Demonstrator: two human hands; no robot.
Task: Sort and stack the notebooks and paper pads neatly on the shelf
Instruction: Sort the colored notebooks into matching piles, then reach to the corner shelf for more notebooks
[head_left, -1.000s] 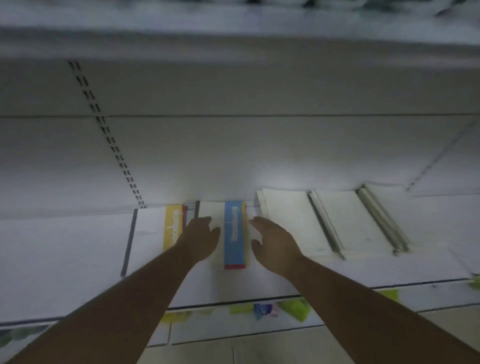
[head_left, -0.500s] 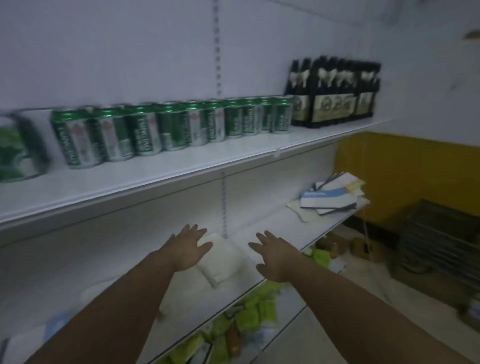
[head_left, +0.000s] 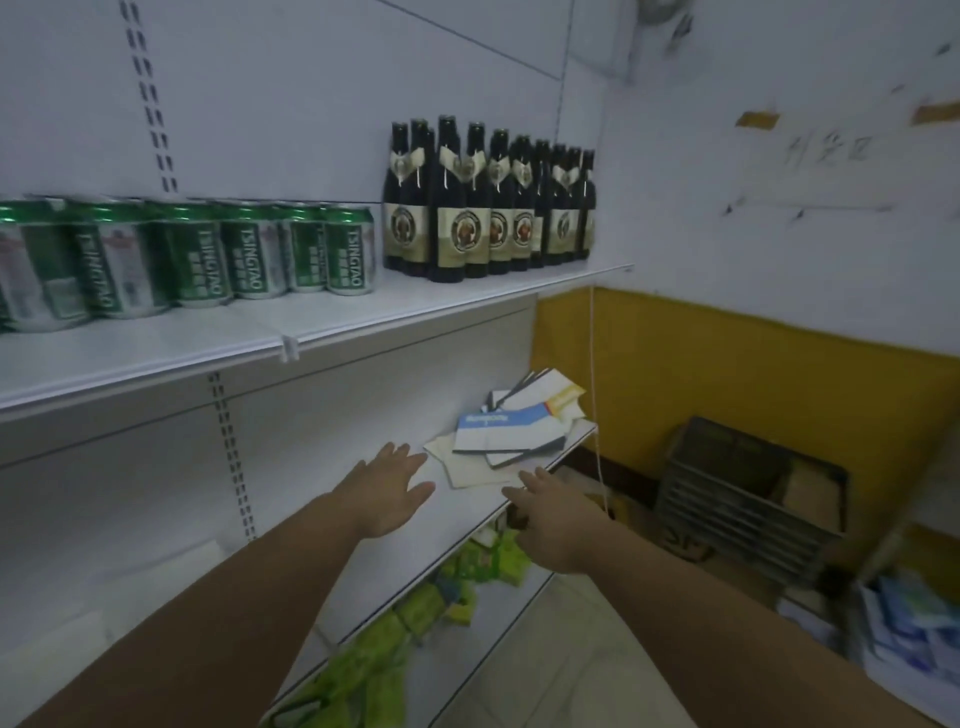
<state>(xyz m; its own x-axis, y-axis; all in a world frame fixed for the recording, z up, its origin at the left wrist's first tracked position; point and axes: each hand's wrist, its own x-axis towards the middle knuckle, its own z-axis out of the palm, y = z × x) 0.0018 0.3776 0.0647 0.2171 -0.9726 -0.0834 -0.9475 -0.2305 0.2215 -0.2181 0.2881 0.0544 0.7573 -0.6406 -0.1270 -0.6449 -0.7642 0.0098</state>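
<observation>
A loose, untidy pile of notebooks and paper pads (head_left: 511, 428) lies at the right end of the white middle shelf (head_left: 363, 561). A blue-and-white pad is on top, with white pads under it and a yellow-banded one behind. My left hand (head_left: 387, 488) hovers over the shelf with fingers stretched out, a short way left of the pile and holding nothing. My right hand (head_left: 553, 514) reaches over the shelf's front edge, just below the pile, fingers straight and empty.
Green beer cans (head_left: 208, 254) and dark bottles (head_left: 488, 202) fill the upper shelf. Green packets (head_left: 452, 582) lie on the shelf below. A dark crate (head_left: 748, 493) stands on the floor by the yellow wall, and stacked blue-white items (head_left: 914, 639) sit at the far right.
The view has swung right from the sorted pads to the shelf's right end. Both hands have moved along the shelf toward the untidy pile, still empty.
</observation>
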